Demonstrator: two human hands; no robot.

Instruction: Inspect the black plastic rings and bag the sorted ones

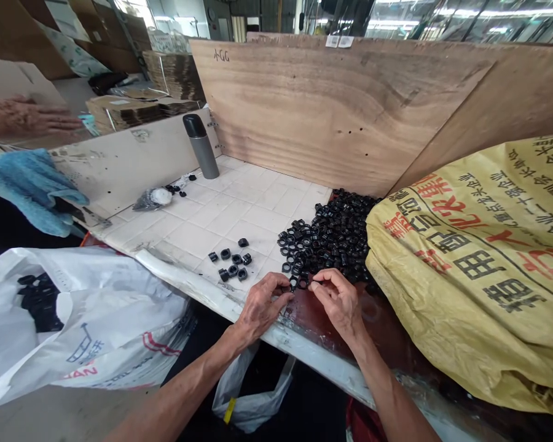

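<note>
My left hand (268,302) is at the front edge of the table, its thumb and fingers pinched around a small black ring (293,283). Just to the right, my right hand (337,297) has its thumb and forefinger together beside another black ring (303,282); whatever lies between those fingertips is too small to make out. Behind both hands spreads a large pile of black rings (341,230). A smaller group of black rings (233,269) lies apart on the pale tabletop, left of the pile.
A yellow sack (479,264) leans in from the right. Wooden boards (313,110) wall the back. A grey flask (203,150) and small plastic bag (153,198) stand left. White sack (115,325) with black parts hangs below. Another person's hand (27,116) shows far left.
</note>
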